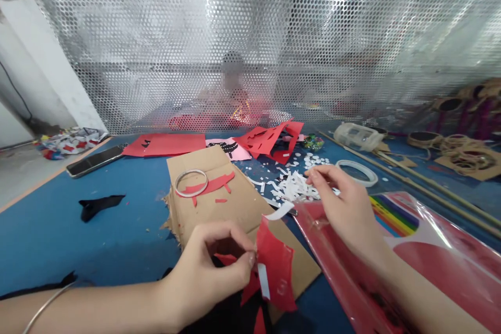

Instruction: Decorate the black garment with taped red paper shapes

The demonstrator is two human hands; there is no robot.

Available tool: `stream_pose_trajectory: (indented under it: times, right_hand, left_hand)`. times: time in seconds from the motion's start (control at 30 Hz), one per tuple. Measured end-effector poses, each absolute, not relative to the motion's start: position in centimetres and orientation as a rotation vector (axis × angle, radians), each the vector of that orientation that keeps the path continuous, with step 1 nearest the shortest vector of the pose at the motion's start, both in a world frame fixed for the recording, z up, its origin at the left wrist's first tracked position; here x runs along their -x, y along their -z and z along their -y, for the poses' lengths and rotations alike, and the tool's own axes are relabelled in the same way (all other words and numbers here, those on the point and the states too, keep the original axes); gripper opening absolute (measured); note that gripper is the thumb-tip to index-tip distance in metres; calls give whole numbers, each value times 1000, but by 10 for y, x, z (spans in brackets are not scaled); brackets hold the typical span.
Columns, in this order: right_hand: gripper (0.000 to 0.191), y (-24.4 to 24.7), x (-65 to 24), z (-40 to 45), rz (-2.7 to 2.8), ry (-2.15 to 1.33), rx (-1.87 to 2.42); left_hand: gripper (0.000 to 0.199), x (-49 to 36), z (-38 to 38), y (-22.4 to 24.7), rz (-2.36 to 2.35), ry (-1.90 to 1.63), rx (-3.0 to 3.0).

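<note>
A metal screen (254, 21) spans 12 o'clock, behind a blue counter (144, 198). Around the cardboard (223, 203), one red packet (450, 271) lies at 4 o'clock and two sticks (438, 189) at 3.

The left hand (211, 261) has its fingers pinched on the edge of a red piece (276, 261), which hangs over the cardboard's near end. The piece sits at 3 o'clock from those fingers and at 7 from the fingers of the right hand (348, 203); its long axis runs 11 to 5. The left hand is the nearer, touching it. The right fingers are bent before a pile of white scraps; I cannot tell whether they grip anything.

Counted from the cardboard: one jar (358, 136) at 2, one phone (96, 160) near 9:30, one tape roll (368, 176) at 2, one black scrap (100, 206) at 9. One ring (191, 196) rests on it. Two white strips (263, 282) show on the piece; the white scraps (293, 186) are uncountable.
</note>
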State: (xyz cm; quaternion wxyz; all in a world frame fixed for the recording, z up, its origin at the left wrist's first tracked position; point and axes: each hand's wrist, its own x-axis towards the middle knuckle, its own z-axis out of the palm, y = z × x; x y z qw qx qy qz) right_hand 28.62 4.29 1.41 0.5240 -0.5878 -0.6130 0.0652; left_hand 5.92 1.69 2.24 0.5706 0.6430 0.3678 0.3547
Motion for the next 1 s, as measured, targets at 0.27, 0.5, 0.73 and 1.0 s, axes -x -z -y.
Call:
stream_pose_trajectory:
  times: [0.27,0.5,0.73,1.0]
  right_hand:
    - [26,-25,-247,-5,1681,-692,1016]
    - [20,-23,-264,-20,1440,-391,1394]
    - [67,-8,-314,-54,1378,-62,1699]
    - [36,-20,-264,-27,1578,-638,1409]
  left_hand:
    - [10,-61,-12,-18,-894,-746,-1562]
    - [6,-62,-8,-12,-903,-707,-1566]
    - [13,-60,-17,-17,-852,-780,-1378]
    - [16,-61,-21,-17,-803,-856,-1338]
